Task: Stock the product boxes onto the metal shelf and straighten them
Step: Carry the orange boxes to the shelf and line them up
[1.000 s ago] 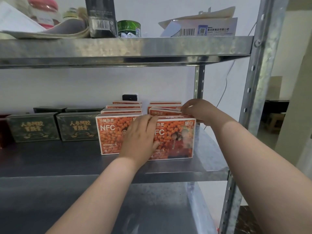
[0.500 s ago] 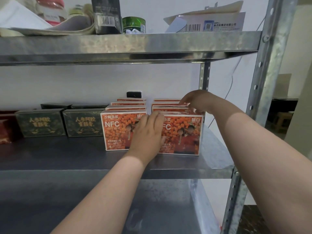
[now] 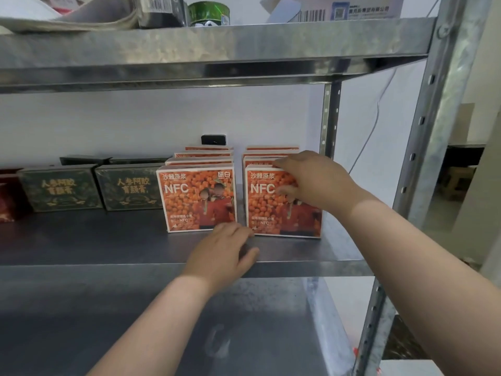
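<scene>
Right hand (image 3: 311, 183) is clamped over the top front edge of the front orange printed cardboard box of the right row (image 3: 271, 210): fingers lie across its top, thumb presses the printed face. Left hand (image 3: 225, 248) sits low, fingers loosely curled and holding nothing. Its fingertips are at the foot of the gap between that box and the front orange box of the left row (image 3: 199, 196); I cannot tell whether they touch either one. Both rows stand upright on the grey metal shelf (image 3: 81, 248), several boxes deep beyond the hands, with a narrow gap between rows.

Risks, in my judgement: the box under the right hand is held high, so a rearward push could tip it or skew those behind it, whose tops look slightly uneven. A nudge further right would carry it toward the shelf's open end by the galvanised upright post (image 3: 444, 126).

Left of the left hand stand two dark green boxes with gold lettering (image 3: 62, 188), then a dark red box (image 3: 5, 202). Every box is closed; contents unseen. Above both hands, the upper metal tier (image 3: 217, 42) carries a green tin (image 3: 208, 13) and a white barcoded carton (image 3: 347, 9), its interior hidden.
</scene>
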Motion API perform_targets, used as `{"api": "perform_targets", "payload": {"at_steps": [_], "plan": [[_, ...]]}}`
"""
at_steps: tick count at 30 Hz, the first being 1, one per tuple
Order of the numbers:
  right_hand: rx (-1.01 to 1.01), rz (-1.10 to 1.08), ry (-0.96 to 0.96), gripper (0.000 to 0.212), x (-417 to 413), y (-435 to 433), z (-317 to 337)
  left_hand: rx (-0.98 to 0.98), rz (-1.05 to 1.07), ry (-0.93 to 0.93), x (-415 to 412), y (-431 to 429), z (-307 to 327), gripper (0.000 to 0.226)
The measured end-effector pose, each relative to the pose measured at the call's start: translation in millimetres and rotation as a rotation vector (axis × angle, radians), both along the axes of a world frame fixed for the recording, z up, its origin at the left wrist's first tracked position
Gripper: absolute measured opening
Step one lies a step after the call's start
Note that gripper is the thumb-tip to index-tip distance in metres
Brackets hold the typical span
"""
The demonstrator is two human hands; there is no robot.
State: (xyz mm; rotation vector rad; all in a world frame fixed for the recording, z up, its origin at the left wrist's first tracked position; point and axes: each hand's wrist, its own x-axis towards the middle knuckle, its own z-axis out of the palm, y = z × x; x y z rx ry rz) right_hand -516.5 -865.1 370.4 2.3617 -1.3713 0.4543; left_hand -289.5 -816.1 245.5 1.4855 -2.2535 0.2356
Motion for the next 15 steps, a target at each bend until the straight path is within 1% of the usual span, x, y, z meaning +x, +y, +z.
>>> {"api": "perform_targets", "payload": {"at_steps": [3,7,9,13,15], "plan": [[-0.018,-0.002,0.000,0.062,2.1,-1.6,-4.1,0.012,-0.007,-0.033,1.7,-1.7,-8.3,0.049],[-0.058,0.003,0.006,0.063,2.7,-4.5,-10.2,-0.001,-0.002,-0.027,1.8,-4.0,-11.8,0.045],[-0.118,0.017,0.017,0.063,1.7,-7.2,-16.8,0.018,0.004,-0.029,2.1,-2.6,-10.8,0.046],[-0.260,0.028,-0.032,0.059,3.1,-7.5,-31.9,0.039,0.031,-0.043,1.8,0.6,-8.9,0.049],[-0.357,0.132,-0.086,0.051,7.2,3.6,-39.8,0.048,0.054,-0.052,3.0,2.1,-9.9,0.050]]}}
